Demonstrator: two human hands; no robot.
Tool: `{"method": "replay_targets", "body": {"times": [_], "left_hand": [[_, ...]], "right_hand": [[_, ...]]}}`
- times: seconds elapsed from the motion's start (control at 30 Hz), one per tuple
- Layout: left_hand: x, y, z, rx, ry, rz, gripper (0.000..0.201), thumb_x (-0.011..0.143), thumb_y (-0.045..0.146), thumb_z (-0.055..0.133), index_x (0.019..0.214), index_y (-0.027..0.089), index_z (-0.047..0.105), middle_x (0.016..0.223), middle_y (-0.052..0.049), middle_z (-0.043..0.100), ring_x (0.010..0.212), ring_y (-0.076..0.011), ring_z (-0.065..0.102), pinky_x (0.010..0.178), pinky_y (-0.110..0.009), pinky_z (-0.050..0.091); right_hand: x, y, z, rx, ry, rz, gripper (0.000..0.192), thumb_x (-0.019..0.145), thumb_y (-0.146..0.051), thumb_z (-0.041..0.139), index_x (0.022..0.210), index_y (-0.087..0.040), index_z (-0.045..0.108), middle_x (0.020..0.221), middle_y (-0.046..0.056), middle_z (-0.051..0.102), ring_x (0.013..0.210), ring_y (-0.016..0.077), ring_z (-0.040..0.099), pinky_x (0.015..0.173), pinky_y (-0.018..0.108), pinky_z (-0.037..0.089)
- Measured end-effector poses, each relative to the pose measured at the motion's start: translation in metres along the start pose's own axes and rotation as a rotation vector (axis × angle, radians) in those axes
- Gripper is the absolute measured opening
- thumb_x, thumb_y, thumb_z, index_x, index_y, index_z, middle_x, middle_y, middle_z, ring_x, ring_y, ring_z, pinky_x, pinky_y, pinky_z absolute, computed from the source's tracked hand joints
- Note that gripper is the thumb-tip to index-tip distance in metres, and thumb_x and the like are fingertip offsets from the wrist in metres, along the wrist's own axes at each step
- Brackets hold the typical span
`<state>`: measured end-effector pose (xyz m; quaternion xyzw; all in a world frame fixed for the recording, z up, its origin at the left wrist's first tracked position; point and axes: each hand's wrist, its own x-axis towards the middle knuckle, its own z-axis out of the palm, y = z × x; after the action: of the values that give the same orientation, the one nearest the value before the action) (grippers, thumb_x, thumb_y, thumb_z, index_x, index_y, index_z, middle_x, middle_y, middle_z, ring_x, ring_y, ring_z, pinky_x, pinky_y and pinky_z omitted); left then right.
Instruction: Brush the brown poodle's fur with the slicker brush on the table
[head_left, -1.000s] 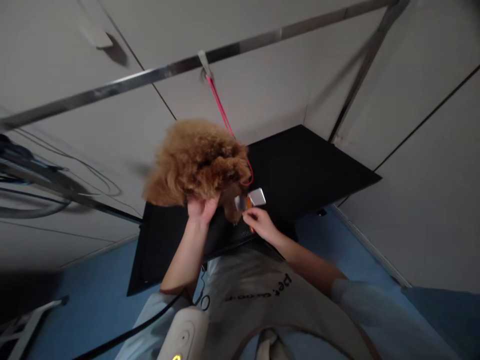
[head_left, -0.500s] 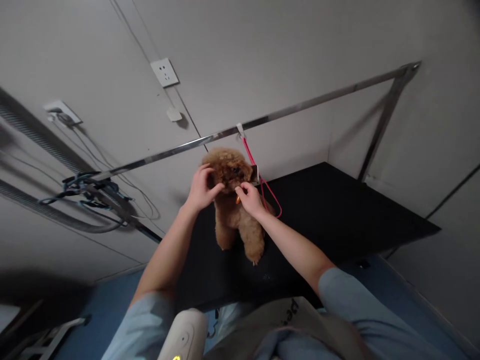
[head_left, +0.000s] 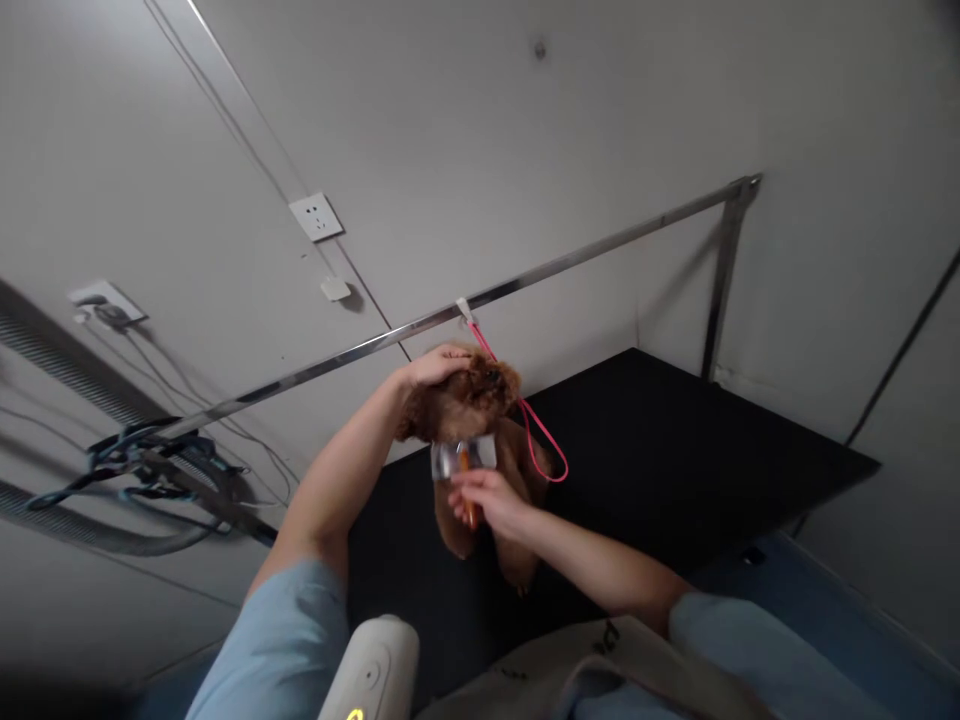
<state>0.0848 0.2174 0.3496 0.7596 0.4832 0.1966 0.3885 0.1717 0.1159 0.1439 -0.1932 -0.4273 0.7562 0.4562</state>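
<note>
A curly brown dog point(head_left: 469, 408) is on the black grooming table point(head_left: 637, 460), its muzzle turned to the right. My left hand point(head_left: 437, 366) lies over the top of its head, fingers wrapped on the fur. In my right hand point(head_left: 491, 500) is a slicker brush point(head_left: 463, 460) with an orange handle. Its wide silvery head points up, just below the fur under the dog's jaw and in front of its chest. Whether the pins touch the fur I cannot tell.
A metal bar point(head_left: 585, 258) spans above the table, with a pink loop leash point(head_left: 541, 440) hanging from it beside the dog. Blue-black straps point(head_left: 150, 460) and a grey ribbed hose point(head_left: 82, 520) are at the left. A white device point(head_left: 375, 665) is near my body.
My left hand has gone from the side of the dog's face to the top of its head. My right hand has dropped away from the muzzle, bringing the brush head below the jaw.
</note>
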Motion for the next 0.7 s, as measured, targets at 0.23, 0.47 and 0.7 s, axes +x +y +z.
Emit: {"method": "replay_targets", "body": {"times": [0.23,0.47,0.7], "left_hand": [[0.031,0.014,0.014,-0.063,-0.268,-0.050,0.022,0.064,0.031,0.070,0.058,0.015,0.056,0.053,0.000,0.054,0.048,-0.0100,0.047,0.048,-0.023,0.036],[0.060,0.012,0.034,-0.073,-0.309,-0.080,0.023,0.062,0.031,0.073,0.060,0.013,0.059,0.054,-0.001,0.057,0.047,-0.0101,0.050,0.048,-0.022,0.038],[0.084,0.003,0.038,-0.150,-0.367,-0.159,0.021,0.058,0.029,0.074,0.062,0.012,0.062,0.057,-0.005,0.064,0.050,-0.0133,0.056,0.051,-0.024,0.044]], "right_hand": [[-0.001,-0.017,-0.006,0.015,0.124,-0.229,0.027,0.071,-0.028,0.071,0.094,-0.015,0.065,0.079,0.003,0.069,0.062,0.0105,0.064,0.060,0.024,0.048],[-0.018,-0.016,-0.015,0.049,-0.036,-0.088,0.034,0.073,-0.031,0.069,0.103,-0.015,0.063,0.085,0.006,0.071,0.061,0.0126,0.065,0.055,0.024,0.047],[-0.015,-0.027,-0.028,0.149,0.083,0.027,0.036,0.073,-0.027,0.068,0.105,-0.013,0.061,0.075,0.004,0.069,0.058,0.0124,0.064,0.053,0.024,0.046]]}}
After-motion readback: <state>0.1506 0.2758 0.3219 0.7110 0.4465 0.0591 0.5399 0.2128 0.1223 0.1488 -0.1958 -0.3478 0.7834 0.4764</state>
